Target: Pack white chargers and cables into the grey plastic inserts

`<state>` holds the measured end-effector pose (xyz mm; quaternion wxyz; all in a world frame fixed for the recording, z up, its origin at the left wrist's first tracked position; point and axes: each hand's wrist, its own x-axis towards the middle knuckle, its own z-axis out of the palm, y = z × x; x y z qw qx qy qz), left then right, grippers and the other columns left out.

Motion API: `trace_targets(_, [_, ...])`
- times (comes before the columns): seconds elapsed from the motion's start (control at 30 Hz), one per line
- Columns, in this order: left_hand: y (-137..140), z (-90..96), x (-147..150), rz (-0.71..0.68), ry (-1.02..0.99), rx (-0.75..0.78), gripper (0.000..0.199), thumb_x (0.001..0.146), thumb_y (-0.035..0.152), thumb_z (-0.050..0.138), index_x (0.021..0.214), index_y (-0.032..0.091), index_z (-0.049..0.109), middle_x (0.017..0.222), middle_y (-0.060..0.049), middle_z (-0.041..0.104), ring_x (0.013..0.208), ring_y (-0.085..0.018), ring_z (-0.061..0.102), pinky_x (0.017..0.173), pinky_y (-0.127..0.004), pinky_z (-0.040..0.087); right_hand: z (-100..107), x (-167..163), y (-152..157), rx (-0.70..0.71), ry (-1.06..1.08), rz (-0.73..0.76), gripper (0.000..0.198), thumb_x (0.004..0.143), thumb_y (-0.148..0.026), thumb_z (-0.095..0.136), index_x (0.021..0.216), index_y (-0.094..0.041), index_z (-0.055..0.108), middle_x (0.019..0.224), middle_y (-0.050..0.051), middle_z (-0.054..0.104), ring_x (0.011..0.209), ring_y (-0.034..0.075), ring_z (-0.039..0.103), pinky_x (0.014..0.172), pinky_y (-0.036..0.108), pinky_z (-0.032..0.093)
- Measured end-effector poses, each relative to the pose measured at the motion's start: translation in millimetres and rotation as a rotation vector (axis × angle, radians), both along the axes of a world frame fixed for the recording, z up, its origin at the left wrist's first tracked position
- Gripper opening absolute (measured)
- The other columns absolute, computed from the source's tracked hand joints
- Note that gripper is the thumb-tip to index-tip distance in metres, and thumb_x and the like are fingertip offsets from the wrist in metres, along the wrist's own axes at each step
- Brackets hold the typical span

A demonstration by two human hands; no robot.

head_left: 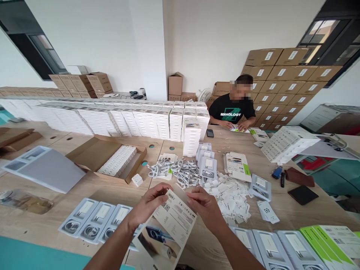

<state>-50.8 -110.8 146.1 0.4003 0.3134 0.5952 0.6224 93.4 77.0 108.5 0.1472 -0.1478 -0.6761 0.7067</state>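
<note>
Between my hands is a white printed packaging box (168, 228) with a barcode, small text and a picture of a phone and charger. My left hand (152, 204) grips its upper left corner, thumb on the printed face. My right hand (206, 210) pinches the upper right edge near an end flap. Left of the box lie grey plastic trays (98, 219), each with a white charger and coiled cable. More filled trays (270, 247) lie to the right, beside green-and-white boxes (327, 243). Past my hands are a heap of white cables (187, 170) and a white charger (137, 180).
An open brown carton (84, 155) holds rows of white chargers. Long stacks of white boxes (126, 120) line the table's far side. Small white paper pieces (232, 198) are piled right of centre. A co-worker (233, 108) sits opposite, hands on a box. A plastic bottle (25, 200) lies left.
</note>
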Motion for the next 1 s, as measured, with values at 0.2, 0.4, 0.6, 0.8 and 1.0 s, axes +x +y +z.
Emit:
trace_targets(0.2, [-3, -0.8, 3, -0.105, 0.023, -0.021, 0.028, 0.089, 0.036, 0.06, 0.113, 0.023, 0.064, 0.09, -0.004, 0.062, 0.079, -0.018, 0.055, 0.068, -0.028, 0.042, 2, -1, -5, -0.529, -0.193, 0.088, 0.03, 0.073, -0.049, 0.075, 0.086, -0.022, 0.068, 0.071, -0.003, 0.064, 0.059, 0.012, 0.053, 0.056, 0.026, 0.039])
trace_targets(0.4, [0, -3.5, 6, -0.1, -0.029, -0.006, 0.029, 0.089, 0.035, 0.06, 0.116, 0.026, 0.058, 0.088, -0.002, 0.057, 0.079, -0.018, 0.054, 0.067, -0.027, 0.04, 2, -2, -12, -0.268, -0.127, 0.065, 0.028, 0.07, -0.044, 0.078, 0.072, -0.018, 0.068, 0.069, 0.001, 0.069, 0.063, 0.016, 0.059, 0.061, 0.03, 0.044])
trace_targets(0.6, [2, -9.7, 5, -0.07, 0.009, -0.029, 0.047, 0.089, 0.034, 0.06, 0.133, 0.029, 0.048, 0.084, 0.001, 0.05, 0.077, -0.015, 0.05, 0.066, -0.026, 0.039, 1, 1, -16, 0.069, -0.026, -0.052, 0.022, 0.078, -0.04, 0.071, 0.07, -0.02, 0.067, 0.072, 0.001, 0.061, 0.065, 0.015, 0.055, 0.058, 0.029, 0.041])
trace_targets(0.8, [0, -7.7, 2, -0.125, 0.005, -0.066, 0.038, 0.087, 0.033, 0.062, 0.124, 0.024, 0.061, 0.091, -0.003, 0.057, 0.082, -0.017, 0.051, 0.071, -0.027, 0.04, 5, 4, -16, 0.081, 0.054, -0.011, 0.017, 0.076, -0.035, 0.074, 0.068, -0.021, 0.068, 0.073, 0.0, 0.058, 0.066, 0.014, 0.053, 0.061, 0.029, 0.04])
trace_targets(1.0, [1, -7.4, 0, 0.049, -0.078, -0.018, 0.028, 0.084, 0.033, 0.066, 0.11, 0.022, 0.065, 0.094, -0.003, 0.059, 0.08, -0.016, 0.052, 0.07, -0.025, 0.041, 8, 10, -14, -0.231, -0.042, 0.099, 0.022, 0.082, -0.043, 0.068, 0.092, -0.027, 0.077, 0.101, 0.005, 0.066, 0.092, 0.021, 0.062, 0.079, 0.034, 0.048])
